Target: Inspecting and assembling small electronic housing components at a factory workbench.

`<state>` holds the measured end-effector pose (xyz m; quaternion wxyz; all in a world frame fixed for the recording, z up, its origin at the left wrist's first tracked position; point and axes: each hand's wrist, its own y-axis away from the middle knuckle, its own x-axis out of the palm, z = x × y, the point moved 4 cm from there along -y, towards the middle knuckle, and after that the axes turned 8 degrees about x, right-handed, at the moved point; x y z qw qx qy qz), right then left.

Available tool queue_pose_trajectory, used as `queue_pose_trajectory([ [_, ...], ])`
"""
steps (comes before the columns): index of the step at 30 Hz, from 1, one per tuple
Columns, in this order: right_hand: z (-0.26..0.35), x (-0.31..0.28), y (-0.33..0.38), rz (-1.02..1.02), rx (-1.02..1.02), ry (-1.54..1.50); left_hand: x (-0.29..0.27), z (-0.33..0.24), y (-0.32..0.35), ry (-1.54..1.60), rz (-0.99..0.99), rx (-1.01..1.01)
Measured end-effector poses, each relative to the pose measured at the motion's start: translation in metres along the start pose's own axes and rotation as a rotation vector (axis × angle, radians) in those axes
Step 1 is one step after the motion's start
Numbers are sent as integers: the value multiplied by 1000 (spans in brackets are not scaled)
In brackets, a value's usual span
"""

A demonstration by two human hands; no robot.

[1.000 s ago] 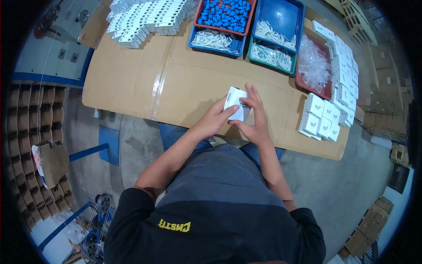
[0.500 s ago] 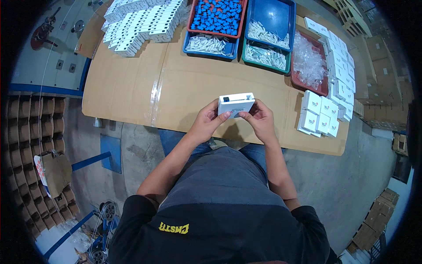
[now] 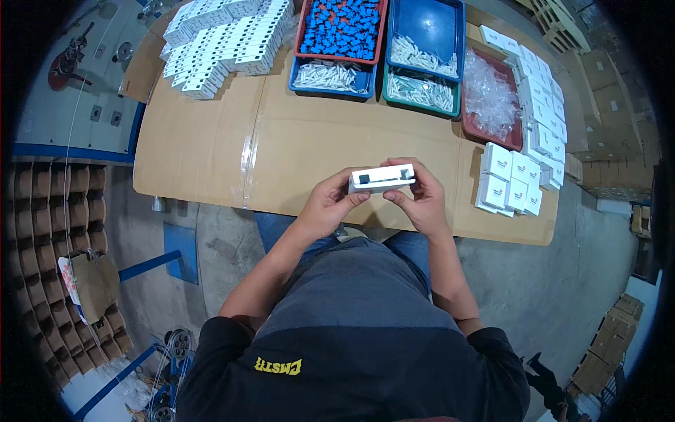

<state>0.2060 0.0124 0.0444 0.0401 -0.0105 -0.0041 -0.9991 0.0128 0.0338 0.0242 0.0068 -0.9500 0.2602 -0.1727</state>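
Between my two hands I hold a small white box-shaped unit [image 3: 382,178] above the front part of the cardboard-covered table [image 3: 295,155]. Its edge with dark openings at both ends faces up toward me. My left hand [image 3: 329,200] grips its left end, with the thumb on the near side and the fingers behind. On the right end, my right hand [image 3: 423,197] has its thumb at the near lower corner and fingers over the far edge. The contents of the unit, if any, are hidden.
Stacked white units [image 3: 232,53] fill the far left. Trays hold blue parts [image 3: 341,28], white plastic pieces [image 3: 329,76] and clear plastic pieces [image 3: 489,95]. More white boxes [image 3: 513,179] line the right side. A blue stand [image 3: 181,253] is on the floor at left.
The white unit has tilted so its slotted edge now shows more and its broad printed face less. My right fingers have moved up over its far edge.
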Motion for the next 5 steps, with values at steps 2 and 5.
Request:
queue_pose_trajectory([
  [2,11,4,0,-32,-64,-114,5,-1,-1,3,41,-11],
  [5,8,3,4,17,-25,-166,9,-4,-1,4,40,13],
])
